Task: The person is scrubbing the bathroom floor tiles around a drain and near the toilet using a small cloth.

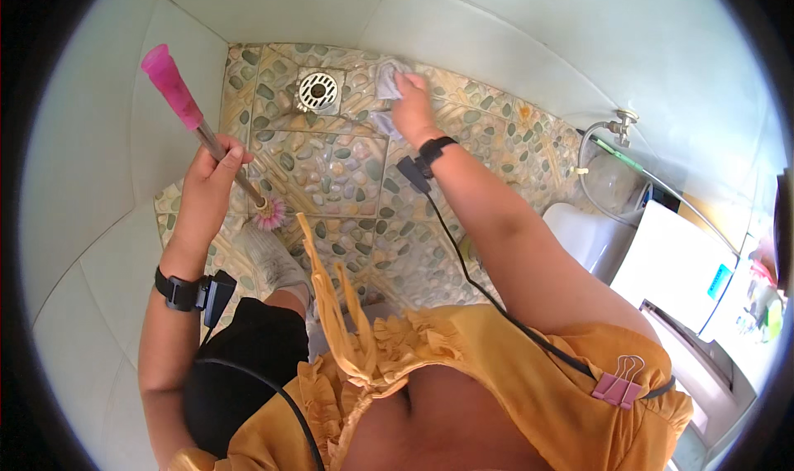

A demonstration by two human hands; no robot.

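My left hand (pixel 217 167) is closed around the metal shaft of a long-handled brush (pixel 177 92). The brush has a pink plastic grip at its upper end and pink-and-white bristles at the lower end, close to my socked foot (pixel 273 254). My right hand (pixel 414 108) reaches to the pebble-patterned floor (pixel 329 167) near the far wall, its fingers on a crumpled pale grey cloth (pixel 388 79). Part of the cloth also shows below the hand. A round metal floor drain (pixel 318 91) lies left of the cloth.
Tiled walls (pixel 471 30) enclose the floor at the far side and left. At right are a metal angle valve (pixel 623 127) with a flexible hose, a green-and-silver pole (pixel 626 161), a white toilet (pixel 577 235) and a white panel (pixel 657 266). A black cable runs from my right wrist.
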